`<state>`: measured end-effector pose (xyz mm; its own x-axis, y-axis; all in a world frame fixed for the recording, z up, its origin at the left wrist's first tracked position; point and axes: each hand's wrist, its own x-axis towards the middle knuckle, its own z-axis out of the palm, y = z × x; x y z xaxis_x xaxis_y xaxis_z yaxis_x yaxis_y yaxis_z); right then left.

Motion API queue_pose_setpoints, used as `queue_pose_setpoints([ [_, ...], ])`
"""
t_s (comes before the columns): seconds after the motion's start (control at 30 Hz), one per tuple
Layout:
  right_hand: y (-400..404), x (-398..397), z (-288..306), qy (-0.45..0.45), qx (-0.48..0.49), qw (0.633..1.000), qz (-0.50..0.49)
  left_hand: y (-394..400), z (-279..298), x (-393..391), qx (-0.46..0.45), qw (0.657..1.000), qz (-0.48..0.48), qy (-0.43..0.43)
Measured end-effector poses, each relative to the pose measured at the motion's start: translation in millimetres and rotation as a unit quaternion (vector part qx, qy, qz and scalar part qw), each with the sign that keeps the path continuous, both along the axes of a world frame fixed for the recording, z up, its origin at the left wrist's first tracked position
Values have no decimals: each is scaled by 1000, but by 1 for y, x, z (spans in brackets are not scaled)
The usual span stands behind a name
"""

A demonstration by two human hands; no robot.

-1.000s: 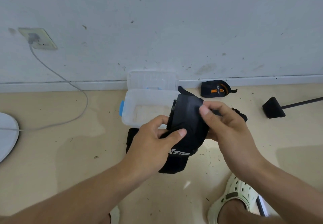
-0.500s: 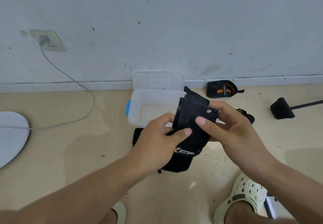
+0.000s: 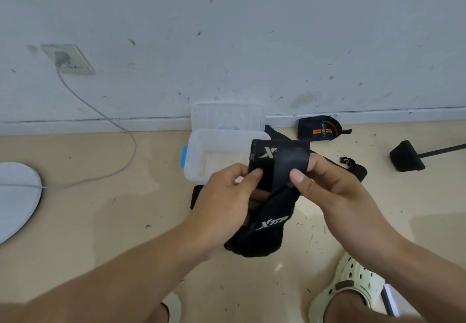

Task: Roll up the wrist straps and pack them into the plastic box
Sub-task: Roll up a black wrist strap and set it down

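Note:
A black wrist strap (image 3: 274,169) with white lettering is held up in front of me, its loose end hanging down toward the floor. My left hand (image 3: 227,196) pinches its left edge and my right hand (image 3: 325,184) pinches its right edge with the thumb on the front. Behind it on the floor sits the clear plastic box (image 3: 214,156) with blue latches, open and empty, its lid (image 3: 227,116) leaning on the wall. A rolled black strap with orange stripes (image 3: 320,131) lies by the baseboard. More black strap (image 3: 353,169) lies on the floor behind my right hand.
A grey cable (image 3: 100,121) runs from a wall socket (image 3: 68,59) to a white round base (image 3: 15,196) at the left. A black foot on a rod (image 3: 406,156) lies at the right. My pale green clog (image 3: 350,287) is at the bottom right.
The strap's top has been turned and spread flat between both hands, now showing a white X logo. My right thumb has shifted to its front lower right.

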<state>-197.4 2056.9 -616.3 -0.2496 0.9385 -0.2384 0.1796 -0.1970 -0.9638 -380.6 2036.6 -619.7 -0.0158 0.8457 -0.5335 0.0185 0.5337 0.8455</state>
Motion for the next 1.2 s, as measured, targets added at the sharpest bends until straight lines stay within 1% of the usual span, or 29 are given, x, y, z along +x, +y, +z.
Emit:
queue_pose_setpoints([
  [0.07, -2, -1, 1, 15, 1, 1000, 5, 3, 1, 0, 15, 999, 40, 7],
  [0.17, -2, -3, 3, 30, 6, 999, -32, 7, -1, -6, 59, 991, 80, 91],
  [0.2, -1, -3, 2, 18, 11, 999, -44, 8, -1, -8, 73, 987, 87, 114],
  [0.27, 1, -1, 0, -29, 15, 998, -49, 10, -1, -11, 99, 981, 103, 128],
  [0.37, 1, -3, -2, -96, -14, 995, -32, 11, 2, -11, 123, 978, 115, 120],
  [0.43, 0, -5, -1, -120, -17, 992, -38, 9, 3, -8, 133, 982, 99, 87],
  [0.53, 2, -7, 4, -127, -14, 991, -43, 7, 3, -7, 145, 982, 93, 72],
  [0.63, 5, -12, 9, -106, -8, 994, -26, 6, 2, -7, 147, 980, 111, 79],
  [0.73, 4, -14, 10, -117, -10, 993, 8, 9, 1, -10, 143, 976, 130, 104],
  [0.8, 2, -12, 5, -170, -20, 984, 51, 14, 0, -16, 141, 969, 161, 120],
  [0.83, 1, -12, 3, -197, -21, 978, 72, 16, 0, -19, 137, 968, 173, 119],
  [0.9, -2, -12, -1, -211, -25, 973, 90, 17, 1, -21, 118, 973, 178, 83],
  [0.97, -4, -14, -3, -186, -22, 977, 100, 17, 4, -19, 98, 981, 167, 33],
  [1.03, -4, -15, 0, -149, -16, 985, 82, 16, 7, -18, 87, 987, 132, 8],
  [1.1, 1, -15, 6, -71, -42, 997, 14, 14, 9, -17, 70, 995, 65, -14],
  [1.17, 6, -15, 16, 23, -87, 995, -45, 10, 11, -14, 59, 998, 3, -21],
  [1.2, 8, -14, 19, 38, -93, 994, -47, 8, 9, -13, 64, 998, -4, -16],
])
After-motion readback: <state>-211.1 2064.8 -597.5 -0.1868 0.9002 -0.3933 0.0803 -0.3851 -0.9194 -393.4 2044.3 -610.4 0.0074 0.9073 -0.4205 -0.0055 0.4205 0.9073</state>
